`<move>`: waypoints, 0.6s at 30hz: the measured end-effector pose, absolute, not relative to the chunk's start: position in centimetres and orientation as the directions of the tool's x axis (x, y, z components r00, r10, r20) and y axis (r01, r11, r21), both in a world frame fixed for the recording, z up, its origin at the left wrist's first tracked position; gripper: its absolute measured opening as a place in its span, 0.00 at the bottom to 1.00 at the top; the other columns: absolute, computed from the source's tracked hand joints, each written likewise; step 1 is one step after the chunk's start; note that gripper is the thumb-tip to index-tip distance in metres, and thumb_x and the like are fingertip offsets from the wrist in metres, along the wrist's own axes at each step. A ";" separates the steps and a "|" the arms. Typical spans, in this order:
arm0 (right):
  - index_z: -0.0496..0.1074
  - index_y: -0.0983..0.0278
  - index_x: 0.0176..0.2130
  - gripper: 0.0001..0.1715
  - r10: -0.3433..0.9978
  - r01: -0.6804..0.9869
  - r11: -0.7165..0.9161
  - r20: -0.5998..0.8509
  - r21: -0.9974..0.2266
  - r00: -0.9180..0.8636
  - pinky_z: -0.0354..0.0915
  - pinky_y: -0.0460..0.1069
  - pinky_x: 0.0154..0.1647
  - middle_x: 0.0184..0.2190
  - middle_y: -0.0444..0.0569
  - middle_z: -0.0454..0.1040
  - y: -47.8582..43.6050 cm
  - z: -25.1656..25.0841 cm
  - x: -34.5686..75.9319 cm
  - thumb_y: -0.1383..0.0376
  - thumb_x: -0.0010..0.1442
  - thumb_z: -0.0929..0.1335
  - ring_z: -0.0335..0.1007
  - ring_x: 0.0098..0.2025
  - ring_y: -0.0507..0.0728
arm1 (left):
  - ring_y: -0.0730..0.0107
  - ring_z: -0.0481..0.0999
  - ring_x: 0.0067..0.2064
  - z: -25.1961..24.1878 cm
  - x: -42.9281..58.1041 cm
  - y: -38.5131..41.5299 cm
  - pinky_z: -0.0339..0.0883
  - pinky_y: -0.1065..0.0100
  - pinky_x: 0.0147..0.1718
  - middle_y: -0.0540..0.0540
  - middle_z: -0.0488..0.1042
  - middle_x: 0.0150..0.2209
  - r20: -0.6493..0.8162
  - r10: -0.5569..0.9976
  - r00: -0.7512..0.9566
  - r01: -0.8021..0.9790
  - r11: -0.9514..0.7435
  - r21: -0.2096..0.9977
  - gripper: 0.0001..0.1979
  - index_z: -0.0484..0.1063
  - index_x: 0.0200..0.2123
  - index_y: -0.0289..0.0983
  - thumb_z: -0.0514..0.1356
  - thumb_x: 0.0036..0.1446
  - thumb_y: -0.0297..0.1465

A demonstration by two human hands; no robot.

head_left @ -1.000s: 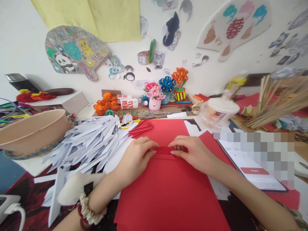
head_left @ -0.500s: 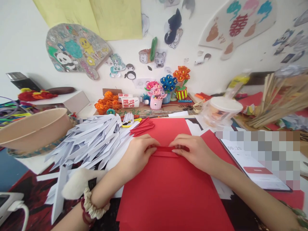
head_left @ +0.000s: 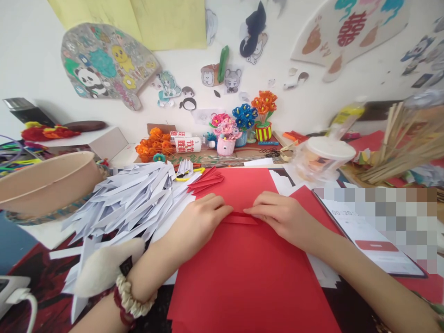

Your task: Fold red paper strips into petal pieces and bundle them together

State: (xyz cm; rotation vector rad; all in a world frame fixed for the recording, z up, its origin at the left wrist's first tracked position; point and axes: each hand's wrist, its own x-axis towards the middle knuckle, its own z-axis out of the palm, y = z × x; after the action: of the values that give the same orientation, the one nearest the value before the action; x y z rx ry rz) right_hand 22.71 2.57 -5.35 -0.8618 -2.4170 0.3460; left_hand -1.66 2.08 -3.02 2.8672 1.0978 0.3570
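A narrow folded strip of red paper (head_left: 239,220) lies across a stack of large red paper sheets (head_left: 249,282). My left hand (head_left: 204,213) is at the strip's left end, its fingers closed together on the fold and its thumb mostly hidden. At the right end, my right hand (head_left: 277,215) pinches the strip's upper edge between thumb and fingers. Just beyond my left hand sits a small bunch of folded red paper pieces (head_left: 206,179). A large heap of folded white paper pieces (head_left: 132,203) spreads out left of the stack.
Yellow-handled scissors (head_left: 190,175) lie behind the heap. A round tan basin (head_left: 48,180) stands at left, a phone (head_left: 367,231) at right. Farther back are a lidded cup (head_left: 326,155), bundled sticks (head_left: 391,143) and small pots of craft flowers (head_left: 227,144). A white plush (head_left: 104,268) lies by my left wrist.
My fingers have flattened along the strip, and the left thumb has gone from sight. The strip's raised upper flap now looks lower. The view has shifted slightly.
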 end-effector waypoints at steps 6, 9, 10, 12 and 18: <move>0.77 0.65 0.46 0.21 0.603 0.536 0.798 0.403 -0.277 -0.689 0.64 0.50 0.31 0.31 0.51 0.74 2.3 -5.0 22.7 0.74 0.68 0.58 0.68 0.32 0.56 | 0.64 0.72 0.38 -2.5 -1.3 1.5 0.68 0.65 0.36 0.43 0.74 0.38 0.187 0.618 0.763 0.622 -0.782 0.046 0.14 0.74 0.45 0.34 0.49 0.68 0.24; 0.77 0.67 0.45 0.20 0.615 0.562 0.787 0.384 -0.254 -0.689 0.65 0.50 0.32 0.31 0.51 0.73 2.0 -4.7 22.5 0.73 0.69 0.58 0.68 0.32 0.56 | 0.63 0.72 0.40 -2.3 -1.2 1.5 0.69 0.64 0.39 0.42 0.74 0.41 0.164 0.615 0.772 0.616 -0.786 0.046 0.13 0.74 0.46 0.33 0.49 0.68 0.24; 0.77 0.67 0.44 0.18 0.622 0.568 0.782 0.378 -0.257 -0.686 0.65 0.50 0.33 0.31 0.51 0.73 1.9 -4.7 22.4 0.71 0.69 0.59 0.68 0.33 0.56 | 0.63 0.72 0.40 -2.3 -1.2 1.5 0.69 0.64 0.39 0.43 0.74 0.41 0.161 0.617 0.770 0.619 -0.784 0.049 0.13 0.73 0.46 0.33 0.49 0.68 0.24; 0.77 0.68 0.44 0.16 0.632 0.576 0.774 0.380 -0.263 -0.676 0.66 0.51 0.35 0.32 0.51 0.73 1.8 -4.7 22.1 0.68 0.70 0.60 0.68 0.34 0.57 | 0.63 0.72 0.40 -2.4 -1.3 1.5 0.69 0.64 0.38 0.43 0.74 0.40 0.165 0.622 0.765 0.622 -0.781 0.056 0.13 0.73 0.46 0.34 0.50 0.67 0.24; 0.77 0.66 0.42 0.14 0.639 0.600 0.764 0.405 -0.235 -0.654 0.66 0.52 0.37 0.34 0.52 0.73 1.7 -5.4 21.8 0.68 0.69 0.62 0.68 0.35 0.57 | 0.63 0.72 0.41 -2.9 -1.2 1.2 0.69 0.64 0.39 0.42 0.74 0.40 0.227 0.667 0.709 0.656 -0.743 0.135 0.15 0.74 0.46 0.34 0.49 0.66 0.22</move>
State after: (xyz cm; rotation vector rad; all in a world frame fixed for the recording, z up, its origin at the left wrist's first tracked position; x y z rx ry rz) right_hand 21.77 1.75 -5.37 -0.9342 -2.4894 0.1103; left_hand -1.18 1.20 -2.90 2.8628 1.1086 0.4071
